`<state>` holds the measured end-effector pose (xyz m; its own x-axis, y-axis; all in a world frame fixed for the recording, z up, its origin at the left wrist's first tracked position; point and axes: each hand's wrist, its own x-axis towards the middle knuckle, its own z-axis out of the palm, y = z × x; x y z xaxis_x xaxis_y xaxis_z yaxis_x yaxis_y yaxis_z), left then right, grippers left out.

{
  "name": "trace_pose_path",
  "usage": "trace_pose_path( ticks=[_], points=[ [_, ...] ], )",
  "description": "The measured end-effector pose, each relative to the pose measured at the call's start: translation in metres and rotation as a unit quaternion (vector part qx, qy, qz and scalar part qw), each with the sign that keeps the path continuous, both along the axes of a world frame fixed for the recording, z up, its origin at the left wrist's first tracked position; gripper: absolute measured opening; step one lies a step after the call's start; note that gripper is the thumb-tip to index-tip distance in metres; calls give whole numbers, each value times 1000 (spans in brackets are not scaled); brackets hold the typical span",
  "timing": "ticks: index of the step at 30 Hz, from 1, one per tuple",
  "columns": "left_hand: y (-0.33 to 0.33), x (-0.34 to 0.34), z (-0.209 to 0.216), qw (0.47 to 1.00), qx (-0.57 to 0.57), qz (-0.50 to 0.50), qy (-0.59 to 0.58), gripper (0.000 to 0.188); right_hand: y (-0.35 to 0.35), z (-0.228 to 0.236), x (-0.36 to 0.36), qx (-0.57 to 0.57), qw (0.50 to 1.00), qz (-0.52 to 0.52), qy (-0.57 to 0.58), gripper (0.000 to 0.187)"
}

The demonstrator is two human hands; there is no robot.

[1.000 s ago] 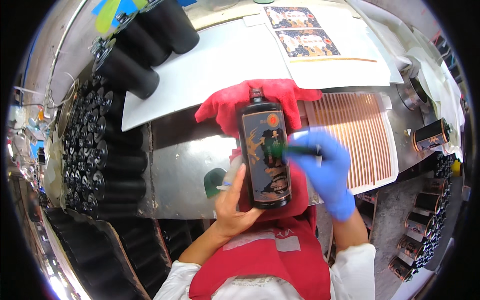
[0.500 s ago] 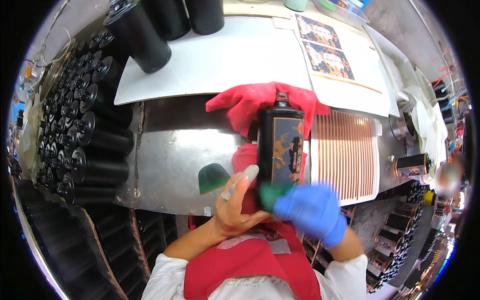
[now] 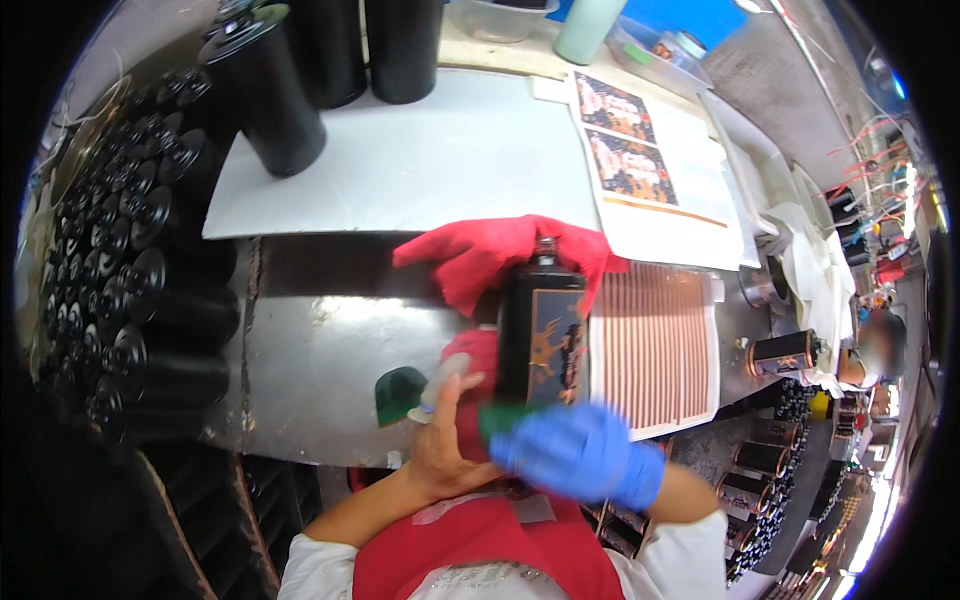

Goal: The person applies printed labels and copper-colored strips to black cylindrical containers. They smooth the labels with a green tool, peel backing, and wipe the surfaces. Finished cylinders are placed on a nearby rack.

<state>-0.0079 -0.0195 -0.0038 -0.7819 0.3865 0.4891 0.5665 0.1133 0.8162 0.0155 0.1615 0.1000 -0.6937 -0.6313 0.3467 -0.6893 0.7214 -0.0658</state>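
A black bottle (image 3: 515, 335) with a dark, gold-edged label (image 3: 556, 345) lies on red cloth (image 3: 470, 255), its neck pointing away from me. My right hand (image 3: 570, 455), in a blue glove, is closed on a green scraper (image 3: 500, 420) at the bottle's near end. Motion blurs the scraper. My left hand (image 3: 440, 440) is bare except for pale covers on its fingertips. Its fingers stretch upward beside the bottle's left side, and its palm is close to the near end; contact there is hidden. A second green scraper (image 3: 398, 395) lies on the metal bench just left of that hand.
Many black bottles (image 3: 180, 300) are stacked on the left. Tall black bottles (image 3: 265, 95) stand on a white board (image 3: 440, 150). To the right lie a sheet of brown-gold strips (image 3: 655, 340), printed labels (image 3: 630, 165) and a labelled bottle (image 3: 782, 353). Another person is at far right.
The view has tilted, shifting the scene downward. My right hand and the scraper have moved left across the bottle's near end. My left fingers have drawn away from the bottle's side.
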Motion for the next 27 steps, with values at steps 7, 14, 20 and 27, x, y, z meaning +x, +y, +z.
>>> trace_pose_path(
  ticks=[7,14,20,27],
  points=[
    [16,-14,30,986,-100,-105,-86,129,81,-11,39,-556,703,-365,-253,17],
    [23,-11,36,989,-105,-93,-46,120,264,-18,-73,-72,859,-506,22,49],
    [23,-11,31,991,-105,-67,-41,115,227,-36,-66,-23,893,-449,-5,35],
    [29,-16,27,994,-86,-72,7,106,230,-32,-38,-43,897,-429,92,15]
  ],
)
